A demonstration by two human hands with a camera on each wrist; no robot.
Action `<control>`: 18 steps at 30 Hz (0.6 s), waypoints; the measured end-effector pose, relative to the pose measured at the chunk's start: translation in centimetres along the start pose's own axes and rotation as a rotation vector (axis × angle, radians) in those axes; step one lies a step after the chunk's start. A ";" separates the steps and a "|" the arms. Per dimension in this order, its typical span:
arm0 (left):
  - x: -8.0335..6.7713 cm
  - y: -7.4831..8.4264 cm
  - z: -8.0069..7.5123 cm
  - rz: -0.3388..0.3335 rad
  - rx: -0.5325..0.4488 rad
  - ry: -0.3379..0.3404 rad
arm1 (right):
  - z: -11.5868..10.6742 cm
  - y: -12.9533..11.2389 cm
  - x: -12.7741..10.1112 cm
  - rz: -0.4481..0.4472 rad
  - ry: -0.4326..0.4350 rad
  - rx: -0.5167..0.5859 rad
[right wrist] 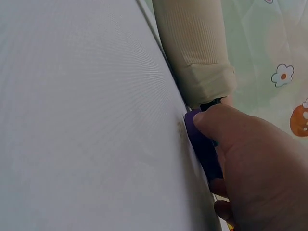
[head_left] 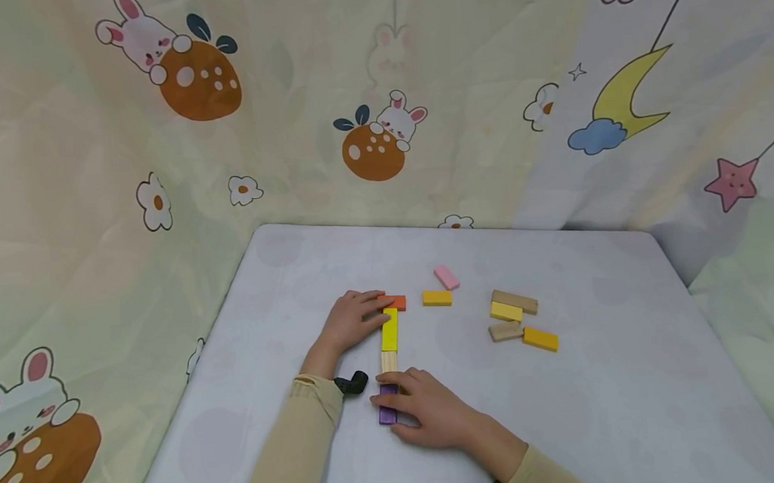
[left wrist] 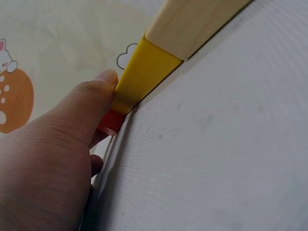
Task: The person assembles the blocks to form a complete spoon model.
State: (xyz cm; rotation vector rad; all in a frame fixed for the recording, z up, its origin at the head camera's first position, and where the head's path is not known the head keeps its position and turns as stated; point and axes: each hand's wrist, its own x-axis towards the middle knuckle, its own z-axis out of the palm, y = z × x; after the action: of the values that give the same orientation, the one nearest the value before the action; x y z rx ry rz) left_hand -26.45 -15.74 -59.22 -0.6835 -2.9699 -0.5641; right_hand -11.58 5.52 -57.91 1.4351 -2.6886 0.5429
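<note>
A line of blocks lies on the white table, with a red-orange block [head_left: 398, 302] set crosswise at its far end. Below it come a bright yellow block [head_left: 389, 331], a pale wooden block [head_left: 388, 361] and a purple block [head_left: 388, 416]. My left hand [head_left: 350, 322] pinches the red-orange block, fingers at its far side; in the left wrist view the thumb lies against the yellow block [left wrist: 144, 72]. At the near end my right hand [head_left: 434, 410] holds the purple block between thumb and fingers; the right wrist view shows the thumb on one end of the purple block [right wrist: 202, 144].
Right of the line lie a pink block [head_left: 447, 277] and a yellow block [head_left: 436, 298]. Farther right, a loose cluster holds wooden blocks [head_left: 524, 303] and yellow-orange blocks [head_left: 541, 339]. A printed cloth [head_left: 298, 150] hangs behind the table [head_left: 610, 391].
</note>
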 end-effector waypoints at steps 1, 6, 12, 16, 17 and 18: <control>0.0 0.0 0.0 0.000 -0.002 -0.001 | 0.0 0.0 0.0 0.000 -0.002 -0.004; 0.0 0.1 0.0 0.001 -0.004 0.009 | 0.1 0.2 0.0 0.001 -0.007 -0.004; -0.1 0.1 0.0 0.001 0.002 0.009 | 0.0 0.1 -0.1 -0.020 0.015 0.013; -0.1 0.1 -0.1 0.001 -0.002 0.006 | -0.2 0.0 0.0 -0.029 0.023 0.034; -0.1 0.1 -0.1 0.002 -0.004 0.006 | -0.2 0.0 0.0 -0.028 0.022 0.038; -0.1 0.1 -0.1 0.002 -0.006 0.005 | -0.2 0.0 0.0 -0.026 0.021 0.040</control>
State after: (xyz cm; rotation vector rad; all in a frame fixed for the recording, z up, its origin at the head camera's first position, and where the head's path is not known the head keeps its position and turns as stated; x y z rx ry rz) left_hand -26.31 -15.71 -59.04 -0.6847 -2.9641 -0.5745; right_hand -11.58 5.62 -57.69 1.4634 -2.6537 0.6105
